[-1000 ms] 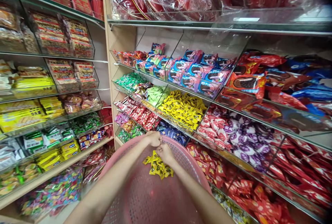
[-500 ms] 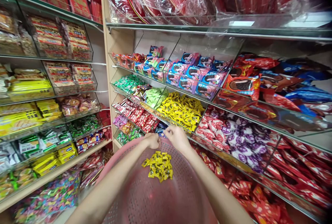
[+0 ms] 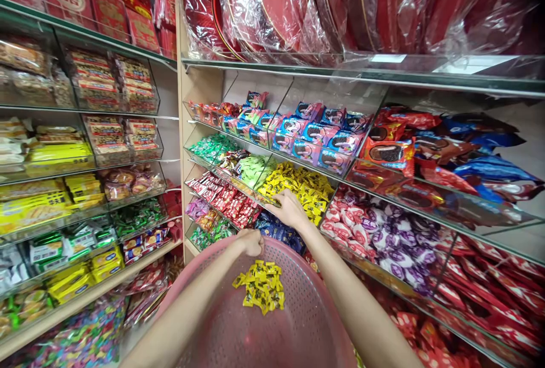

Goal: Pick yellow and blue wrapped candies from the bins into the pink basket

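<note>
My left hand is closed on the far rim of a big pink perforated plastic basket. A small heap of yellow wrapped candies lies inside it. My right hand is beyond the rim, at the front edge of a clear shelf bin filled with the same yellow candies. Its thumb and fingers are apart and bent, and I see nothing between them. Below that hand, dark blue wrapped candies fill a lower bin.
Clear-fronted bins of red and white candies, purple candies and packaged cookies surround my right arm. A wooden upright divides these from the left-hand shelves. Wrapped red round items stand on the glass shelf above.
My right hand has moved up and away from the basket rim to the yellow candy bin. My left hand stays on the rim. The view has tilted slightly upward.
</note>
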Demonstrator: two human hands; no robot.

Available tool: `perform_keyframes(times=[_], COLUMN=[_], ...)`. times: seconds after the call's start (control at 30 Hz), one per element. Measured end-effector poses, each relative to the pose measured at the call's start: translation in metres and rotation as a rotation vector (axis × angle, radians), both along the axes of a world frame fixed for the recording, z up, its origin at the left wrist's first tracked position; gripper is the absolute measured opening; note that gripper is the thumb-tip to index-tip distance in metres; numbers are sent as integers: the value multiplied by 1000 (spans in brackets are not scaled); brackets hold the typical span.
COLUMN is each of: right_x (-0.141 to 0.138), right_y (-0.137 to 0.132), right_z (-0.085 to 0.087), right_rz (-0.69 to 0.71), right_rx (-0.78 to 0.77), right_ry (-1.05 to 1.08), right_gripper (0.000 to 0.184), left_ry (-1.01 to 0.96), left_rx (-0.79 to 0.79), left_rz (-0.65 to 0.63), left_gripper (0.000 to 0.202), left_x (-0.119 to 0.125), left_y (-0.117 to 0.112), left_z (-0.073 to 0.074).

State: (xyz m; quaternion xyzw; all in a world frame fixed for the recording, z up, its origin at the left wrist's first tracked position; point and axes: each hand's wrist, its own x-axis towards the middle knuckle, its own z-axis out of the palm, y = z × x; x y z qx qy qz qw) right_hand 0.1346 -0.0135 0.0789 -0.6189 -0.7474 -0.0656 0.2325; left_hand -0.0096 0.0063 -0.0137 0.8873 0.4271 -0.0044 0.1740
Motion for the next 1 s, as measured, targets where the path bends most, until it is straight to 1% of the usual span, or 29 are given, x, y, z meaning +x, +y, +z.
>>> perform_keyframes(times=[0.13, 0.23, 0.43, 0.63, 1.0], right_x=[3, 5, 6, 5, 4], right_y=[-3, -4, -5, -7, -10], right_z=[-2, -2, -1, -1, -1], right_rz=[-18, -18, -44, -60, -88], right_rx=[36, 26, 17, -10, 6], right_ry=[15, 55, 70, -25, 12], right_gripper=[30, 24, 32, 25, 18], left_ry=[-3, -11, -11, -18, -13], left_rx=[7, 9, 12, -7, -9], left_rz=[-17, -23, -4, 9, 22], left_gripper=[30, 30, 30, 30, 29], left_x=[0, 0, -4, -7, -8], left_y=[2, 3, 4, 6, 2], left_z=[-2, -3, -1, 0, 4])
